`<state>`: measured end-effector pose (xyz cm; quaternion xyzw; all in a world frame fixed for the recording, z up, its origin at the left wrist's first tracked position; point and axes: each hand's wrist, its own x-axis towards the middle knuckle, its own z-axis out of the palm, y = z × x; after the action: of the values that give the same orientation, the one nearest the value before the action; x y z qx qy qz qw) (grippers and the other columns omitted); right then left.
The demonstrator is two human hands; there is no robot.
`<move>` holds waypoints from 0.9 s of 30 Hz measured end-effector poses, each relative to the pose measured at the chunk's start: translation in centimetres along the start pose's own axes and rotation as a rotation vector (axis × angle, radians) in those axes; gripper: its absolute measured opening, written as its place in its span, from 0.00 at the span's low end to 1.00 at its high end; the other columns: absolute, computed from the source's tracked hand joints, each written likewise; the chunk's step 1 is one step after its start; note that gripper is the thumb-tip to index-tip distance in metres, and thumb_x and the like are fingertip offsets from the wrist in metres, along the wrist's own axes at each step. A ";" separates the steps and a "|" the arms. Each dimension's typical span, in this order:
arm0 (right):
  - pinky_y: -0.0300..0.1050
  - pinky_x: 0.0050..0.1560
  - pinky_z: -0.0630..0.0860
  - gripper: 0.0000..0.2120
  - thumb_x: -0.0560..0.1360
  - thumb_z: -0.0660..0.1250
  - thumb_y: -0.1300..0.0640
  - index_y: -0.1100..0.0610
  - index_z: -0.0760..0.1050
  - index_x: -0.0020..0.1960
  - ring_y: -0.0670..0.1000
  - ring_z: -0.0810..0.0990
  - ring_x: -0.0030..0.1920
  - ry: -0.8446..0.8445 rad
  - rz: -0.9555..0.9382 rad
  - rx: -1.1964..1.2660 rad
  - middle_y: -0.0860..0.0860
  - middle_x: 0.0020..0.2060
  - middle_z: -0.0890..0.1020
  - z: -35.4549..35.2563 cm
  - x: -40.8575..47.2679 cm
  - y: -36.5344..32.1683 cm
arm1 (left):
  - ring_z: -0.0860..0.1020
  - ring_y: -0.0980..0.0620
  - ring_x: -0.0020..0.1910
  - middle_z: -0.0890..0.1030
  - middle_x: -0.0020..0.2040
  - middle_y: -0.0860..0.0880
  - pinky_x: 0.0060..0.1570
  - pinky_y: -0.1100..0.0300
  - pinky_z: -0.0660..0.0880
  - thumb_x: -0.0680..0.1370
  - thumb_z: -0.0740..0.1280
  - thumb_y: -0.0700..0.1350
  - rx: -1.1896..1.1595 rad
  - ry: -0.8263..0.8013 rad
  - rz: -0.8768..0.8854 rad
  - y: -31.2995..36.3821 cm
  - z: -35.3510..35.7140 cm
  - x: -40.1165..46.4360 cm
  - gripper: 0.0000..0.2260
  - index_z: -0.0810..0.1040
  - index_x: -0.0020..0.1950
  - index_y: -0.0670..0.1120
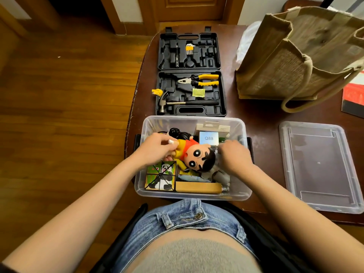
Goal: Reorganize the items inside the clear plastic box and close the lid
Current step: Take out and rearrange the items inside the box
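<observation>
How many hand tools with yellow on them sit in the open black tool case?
2: pliers with yellow handles in the case's near half, and a hex key set in a yellow holder in the far half. Others could be hidden.

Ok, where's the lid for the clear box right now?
In the head view, the lid lies flat on the table, off the clear plastic box and just to its right, below the burlap bag.

My view is evenly lit by soft indoor light, with faint shadows. Mild glare streaks the clear lid [319, 166] and wooden floor [65, 91]. Wide-angle distortion bends the edges, and my forearms look stretched. The centre stays sharp.
</observation>
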<state>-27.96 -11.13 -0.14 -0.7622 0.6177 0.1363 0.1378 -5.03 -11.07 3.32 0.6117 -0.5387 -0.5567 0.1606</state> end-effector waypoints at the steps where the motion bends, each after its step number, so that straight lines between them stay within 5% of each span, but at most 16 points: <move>1: 0.44 0.34 0.68 0.02 0.73 0.62 0.58 0.55 0.74 0.44 0.56 0.76 0.43 0.057 0.002 0.047 0.53 0.44 0.79 -0.7 -0.5 0.5 | 0.77 0.52 0.31 0.76 0.27 0.53 0.35 0.63 0.77 0.80 0.63 0.40 -0.014 -0.036 -0.014 0.1 0.4 -0.1 0.09 0.79 0.57 0.40; 5: 0.44 0.32 0.65 0.04 0.73 0.64 0.54 0.53 0.72 0.41 0.56 0.74 0.38 0.242 0.039 0.221 0.50 0.36 0.77 -2.8 -2.1 3.0 | 0.74 0.52 0.31 0.75 0.28 0.50 0.39 0.54 0.76 0.80 0.62 0.41 0.103 -0.091 -0.005 0.1 2.2 -0.2 0.12 0.79 0.46 0.33; 8: 0.45 0.34 0.62 0.03 0.74 0.64 0.56 0.53 0.72 0.42 0.51 0.71 0.39 0.347 0.050 0.425 0.48 0.35 0.75 -3.2 -2.6 4.3 | 0.77 0.48 0.31 0.79 0.31 0.48 0.42 0.50 0.75 0.79 0.62 0.44 0.243 -0.084 0.020 0.3 3.6 -0.1 0.15 0.77 0.36 0.39; 11: 0.39 0.35 0.65 0.09 0.76 0.64 0.61 0.51 0.69 0.39 0.40 0.70 0.35 0.392 -0.034 0.886 0.44 0.32 0.74 -3.6 -3.0 4.1 | 0.80 0.46 0.33 0.82 0.32 0.49 0.45 0.49 0.78 0.79 0.62 0.46 0.345 -0.053 0.016 0.8 5.5 0.4 0.15 0.76 0.32 0.46; 15: 0.34 0.36 0.66 0.12 0.78 0.61 0.63 0.50 0.69 0.39 0.38 0.70 0.33 0.150 -0.082 1.184 0.43 0.33 0.74 -3.4 -2.8 3.0 | 0.77 0.49 0.34 0.83 0.41 0.43 0.39 0.56 0.75 0.79 0.62 0.44 0.419 -0.030 0.001 1.6 7.5 1.3 0.08 0.80 0.43 0.47; 20: 0.39 0.33 0.61 0.13 0.80 0.57 0.57 0.53 0.63 0.37 0.44 0.65 0.32 -0.154 0.012 0.958 0.48 0.33 0.68 -1.0 -2.0 2.9 | 0.73 0.44 0.37 0.75 0.35 0.44 0.33 0.57 0.64 0.77 0.56 0.36 0.485 -0.120 -0.034 0.5 6.2 1.8 0.11 0.73 0.39 0.44; 24: 0.40 0.34 0.61 0.14 0.81 0.56 0.55 0.53 0.62 0.37 0.45 0.65 0.33 -0.162 0.030 0.980 0.47 0.34 0.68 -0.6 -1.6 3.3 | 0.78 0.47 0.57 0.80 0.59 0.51 0.50 0.56 0.74 0.78 0.58 0.40 0.771 -0.301 -0.055 -0.3 5.9 1.7 0.16 0.78 0.63 0.49; 27: 0.39 0.34 0.63 0.12 0.81 0.56 0.54 0.53 0.65 0.39 0.44 0.67 0.33 -0.148 0.029 0.985 0.48 0.36 0.72 -0.6 -1.5 3.2 | 0.76 0.45 0.60 0.79 0.61 0.46 0.56 0.53 0.72 0.78 0.63 0.52 1.071 -0.374 -0.040 -0.6 7.0 2.3 0.16 0.76 0.65 0.50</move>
<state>-31.40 -10.61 0.82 -0.5860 0.6078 -0.1162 0.5231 -11.17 -9.95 -0.65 0.5088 -0.7534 -0.3075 -0.2811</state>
